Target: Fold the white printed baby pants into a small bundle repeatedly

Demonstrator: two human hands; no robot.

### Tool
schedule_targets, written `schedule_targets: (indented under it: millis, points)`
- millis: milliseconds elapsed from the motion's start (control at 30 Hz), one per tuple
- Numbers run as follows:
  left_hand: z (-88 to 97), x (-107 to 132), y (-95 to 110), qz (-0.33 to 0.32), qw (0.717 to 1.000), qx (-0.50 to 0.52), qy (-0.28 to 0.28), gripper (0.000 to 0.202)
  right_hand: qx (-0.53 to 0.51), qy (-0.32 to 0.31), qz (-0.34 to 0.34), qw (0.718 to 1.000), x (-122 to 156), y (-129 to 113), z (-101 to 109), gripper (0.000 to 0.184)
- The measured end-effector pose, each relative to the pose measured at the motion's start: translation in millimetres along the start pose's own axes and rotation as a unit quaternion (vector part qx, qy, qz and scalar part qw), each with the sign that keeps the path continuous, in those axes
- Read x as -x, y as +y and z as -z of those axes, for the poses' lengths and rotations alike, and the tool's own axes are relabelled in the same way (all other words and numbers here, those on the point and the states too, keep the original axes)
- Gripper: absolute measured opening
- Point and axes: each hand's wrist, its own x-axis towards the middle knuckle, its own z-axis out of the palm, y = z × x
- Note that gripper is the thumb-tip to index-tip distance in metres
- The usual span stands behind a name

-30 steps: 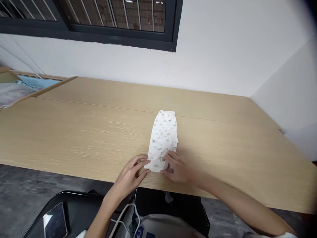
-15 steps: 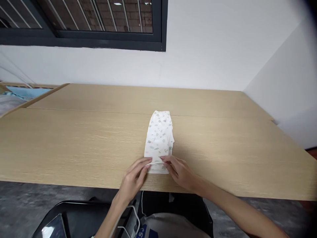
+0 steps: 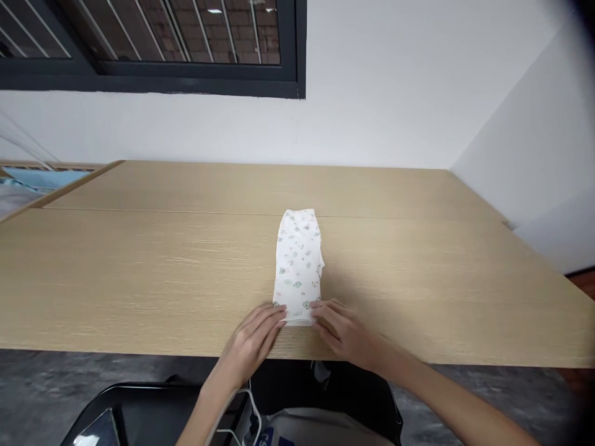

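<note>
In the head view, we see the white printed cloth (image 3: 297, 263) lying long and narrow on the wooden table (image 3: 162, 272), near the middle of its width, its near end close to the near edge. Our left hand (image 3: 253, 341) has its fingertips on the cloth's near left corner; our right hand (image 3: 341, 334) touches the near right one. We cannot tell whether either hand pinches the fabric or merely presses it. A black chair (image 3: 146, 412) stands near left, a dark-framed window (image 3: 195, 34) far left.

Light: bright, diffuse | shadow: soft, right of cloth (image 3: 297, 263) | glare: phone (image 3: 102, 428) | upper-right corner: dark, blurred
</note>
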Motion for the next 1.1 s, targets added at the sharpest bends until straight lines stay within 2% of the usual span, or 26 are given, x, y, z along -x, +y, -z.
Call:
schedule_targets:
  millis: [100,167,267,333,433,500,633,833,1100]
  points:
    - [-0.5,4,2,0.001,0.998,-0.063,-0.014,0.023,0.043,-0.035,0.001,0.998,-1,-4,6,0.021]
    - [-0.6,6,7,0.018,0.993,-0.115,-0.007,0.022,0.059,-0.033,0.01,0.998,-7,-7,12,0.023]
    - [-3.7,6,21,0.007,0.991,-0.13,-0.013,0.038,0.052,-0.033,0.062,0.996,-28,-10,16,0.034]
    - [-8.5,5,30,-0.019,0.994,-0.105,-0.026,0.041,0.041,-0.064,0.117,0.99,-46,-8,11,0.043]
    - [-17.3,4,40,-0.027,0.996,-0.077,-0.042,0.027,0.044,-0.123,0.169,0.977,-70,2,-8,0.051]
    - [-22.0,6,42,-0.017,0.996,-0.073,-0.056,0.026,0.058,-0.15,0.17,0.972,-80,15,-22,0.053]
    - [-27.8,13,40,-0.032,0.994,-0.093,-0.055,0.045,0.096,-0.174,0.169,0.965,-94,49,-33,0.054]
    - [-33.1,18,37,-0.04,0.993,-0.103,-0.042,0.06,0.177,-0.15,0.099,0.968,-136,109,-18,0.058]
    - [-31.8,20,39,-0.038,0.99,-0.133,-0.041,0.061,0.24,-0.143,0.018,0.96,-211,178,-6,0.069]
